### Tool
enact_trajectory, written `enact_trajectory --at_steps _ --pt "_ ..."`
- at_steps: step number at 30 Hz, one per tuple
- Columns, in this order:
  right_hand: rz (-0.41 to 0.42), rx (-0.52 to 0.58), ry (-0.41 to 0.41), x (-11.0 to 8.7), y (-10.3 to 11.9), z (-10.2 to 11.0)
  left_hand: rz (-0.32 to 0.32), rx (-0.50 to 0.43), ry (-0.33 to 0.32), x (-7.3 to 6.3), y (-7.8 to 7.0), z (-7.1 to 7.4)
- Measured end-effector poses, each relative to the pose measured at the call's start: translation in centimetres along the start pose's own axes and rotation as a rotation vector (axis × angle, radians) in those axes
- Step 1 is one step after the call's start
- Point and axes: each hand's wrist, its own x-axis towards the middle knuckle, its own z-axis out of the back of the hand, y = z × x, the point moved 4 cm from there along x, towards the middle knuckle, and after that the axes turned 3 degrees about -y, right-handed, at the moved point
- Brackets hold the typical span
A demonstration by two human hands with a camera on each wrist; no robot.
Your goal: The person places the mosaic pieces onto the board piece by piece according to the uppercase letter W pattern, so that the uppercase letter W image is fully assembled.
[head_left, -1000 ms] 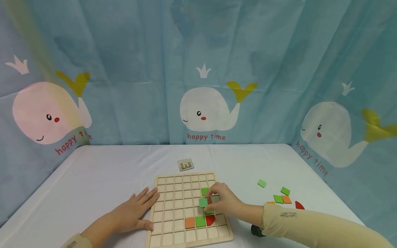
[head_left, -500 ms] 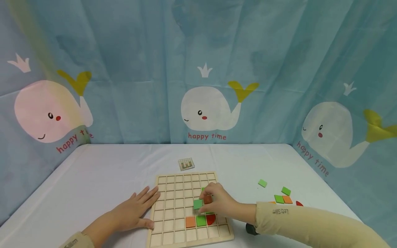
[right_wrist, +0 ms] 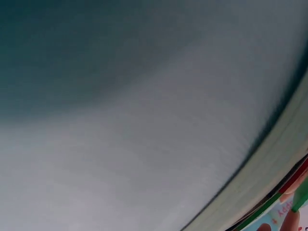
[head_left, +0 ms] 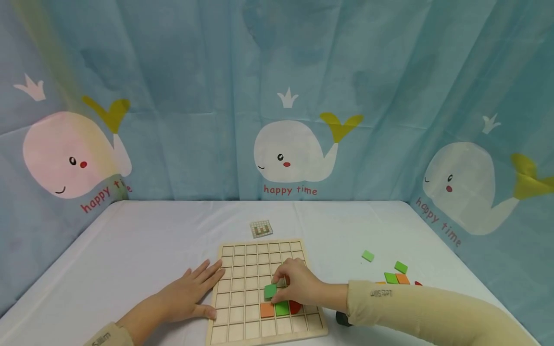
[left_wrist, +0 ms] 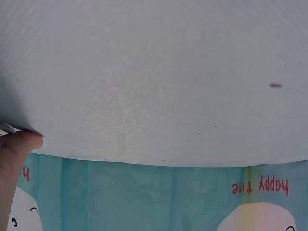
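Note:
Between its thumb and fingers my right hand (head_left: 298, 284) pinches a green square tile (head_left: 270, 291), held tilted over the wooden grid board (head_left: 233, 300). In the right wrist view the fingertips (right_wrist: 290, 222) show beside that tile's edge (right_wrist: 301, 195). Just below the hand, an orange tile (head_left: 267, 310), a bright green tile (head_left: 282, 308) and a red rounded tile (head_left: 295, 307) lie in a row of cells. My left hand (head_left: 183, 294) lies spread, its fingertips and thumb at the board's left edge. Other cells are hidden under the right hand.
A small card with a grid pattern (head_left: 261, 229) lies behind the board. To the right are loose tiles, among them a light green one (head_left: 368, 255), a green one (head_left: 401, 267) and an orange one (head_left: 402, 278). A dark object (head_left: 343, 318) sits under the right sleeve.
My right hand has moved left and slightly nearer over the board, carrying the green tile. It now covers the tiles seen earlier in the right columns. The left hand stays in place.

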Motion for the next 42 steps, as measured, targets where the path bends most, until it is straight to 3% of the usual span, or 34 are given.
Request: enact_trajectory --at_steps 18,23,32,42 --pt "-0.061 -0.097 0.059 0.2 0.7 -0.7 -0.011 0.013 -0.012 0.2 0.1 -0.3" --pt "-0.078 -0.076 0.069 0.1 0.4 -0.7 -0.006 0.009 -0.009 0.2 0.2 -0.5" --pt "-0.036 0.015 0.024 -0.2 0.2 0.8 -0.003 0.017 -0.011 0.2 0.3 -0.5" --pt "-0.039 0.015 -0.010 -0.1 -0.3 1.2 0.000 0.004 -0.012 0.0 0.3 -0.3"
